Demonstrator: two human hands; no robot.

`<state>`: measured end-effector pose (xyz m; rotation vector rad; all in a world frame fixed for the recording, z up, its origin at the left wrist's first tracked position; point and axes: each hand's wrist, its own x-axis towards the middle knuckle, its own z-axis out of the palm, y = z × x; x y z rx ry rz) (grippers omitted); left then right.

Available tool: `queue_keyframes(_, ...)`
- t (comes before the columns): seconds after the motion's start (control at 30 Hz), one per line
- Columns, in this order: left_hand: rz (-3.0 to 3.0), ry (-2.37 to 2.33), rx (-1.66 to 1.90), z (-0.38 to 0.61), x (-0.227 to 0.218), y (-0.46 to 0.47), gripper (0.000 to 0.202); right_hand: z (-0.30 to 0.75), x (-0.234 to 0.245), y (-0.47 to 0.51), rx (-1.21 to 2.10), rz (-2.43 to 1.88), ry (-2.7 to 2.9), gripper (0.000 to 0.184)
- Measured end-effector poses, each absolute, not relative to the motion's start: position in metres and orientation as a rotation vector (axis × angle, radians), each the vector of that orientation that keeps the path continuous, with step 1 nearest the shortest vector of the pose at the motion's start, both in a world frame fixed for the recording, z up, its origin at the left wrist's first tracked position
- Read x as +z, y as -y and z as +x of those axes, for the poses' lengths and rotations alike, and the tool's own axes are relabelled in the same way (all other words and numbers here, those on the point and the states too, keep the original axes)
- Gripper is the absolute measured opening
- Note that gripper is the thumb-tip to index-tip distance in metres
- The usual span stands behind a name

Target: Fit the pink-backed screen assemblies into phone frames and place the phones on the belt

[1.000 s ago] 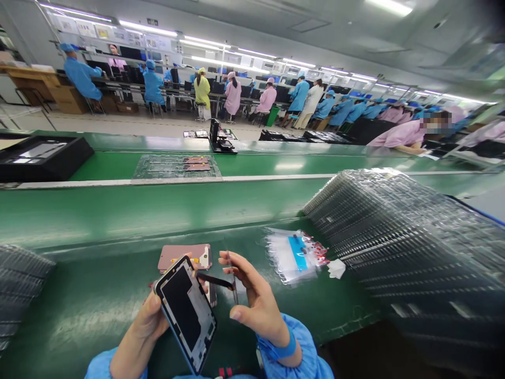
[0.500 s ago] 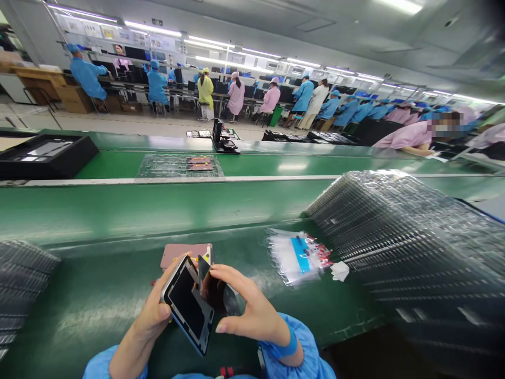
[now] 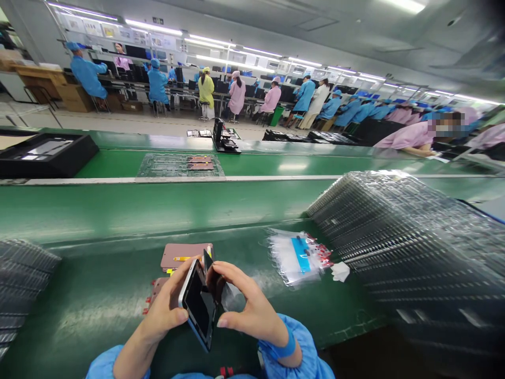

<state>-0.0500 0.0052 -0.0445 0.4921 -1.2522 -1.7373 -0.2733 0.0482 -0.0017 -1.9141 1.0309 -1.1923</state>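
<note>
My left hand (image 3: 164,311) grips a smartphone (image 3: 199,310) by its long edge, tilted up, with its dark face turned right and a blue-silver rim. In my right hand (image 3: 254,315), a thin, dark, glossy sheet (image 3: 212,281) is held by fingers at its upper edge. It stands at an angle close against the phone's face. A clear plastic piece (image 3: 232,297) hangs beside it, under my right fingers. Behind my hands lies a pinkish-brown panel (image 3: 173,253) with a yellow strip; a second such panel (image 3: 157,290), with red tabs, is partly hidden by my left hand.
Stacked clear trays (image 3: 410,231) lean at right; another stack (image 3: 23,284) stands at left. Clear bags (image 3: 290,258) and a crumpled white tissue (image 3: 340,271) lie right of my hands. Across the raised ledge are a clear tray (image 3: 165,166), a black box (image 3: 51,155) and a black fixture (image 3: 223,139).
My left hand has shifted right and turned the phone more edge-on, nearer the dark sheet. The panel with red tabs now shows more. My right hand has barely moved.
</note>
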Motion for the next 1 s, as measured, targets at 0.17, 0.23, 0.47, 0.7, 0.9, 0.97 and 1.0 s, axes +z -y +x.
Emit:
queue_keyframes(0.17, 0.645, 1.223, -1.738, -0.055, -0.041, -0.008, 0.091, -0.257, -0.014, -0.055, -1.24, -1.973, -1.137, 0.082)
queue_keyframes(0.23, 0.663, 1.197, -1.736, -0.054, -0.043, -0.008, 0.092, -0.252, -0.017, -0.057, -1.227, -2.033, -1.165, 0.08)
queue_keyframes(0.47, 0.635, 1.161, -1.725, -0.054, -0.053, -0.006, 0.09, -0.25, -0.02, -0.058, -1.183, -2.104, -1.175, 0.079)
queue_keyframes(0.7, 0.713, 1.056, -1.761, -0.057, -0.04, -0.014, 0.095, -0.251, -0.024, -0.06, -1.175, -2.12, -1.177, 0.079)
queue_keyframes(0.9, 0.636, 1.154, -1.761, -0.053, -0.052, -0.009, 0.097, -0.249, -0.027, -0.06, -1.178, -2.157, -1.201, 0.08)
queue_keyframes(0.97, 0.633, 1.159, -1.754, -0.052, -0.056, -0.007, 0.097, -0.249, -0.026, -0.06, -1.183, -2.169, -1.202, 0.08)
queue_keyframes(1.0, 0.634, 1.158, -1.753, -0.052, -0.056, -0.007, 0.097, -0.249, -0.025, -0.06, -1.183, -2.174, -1.205, 0.08)
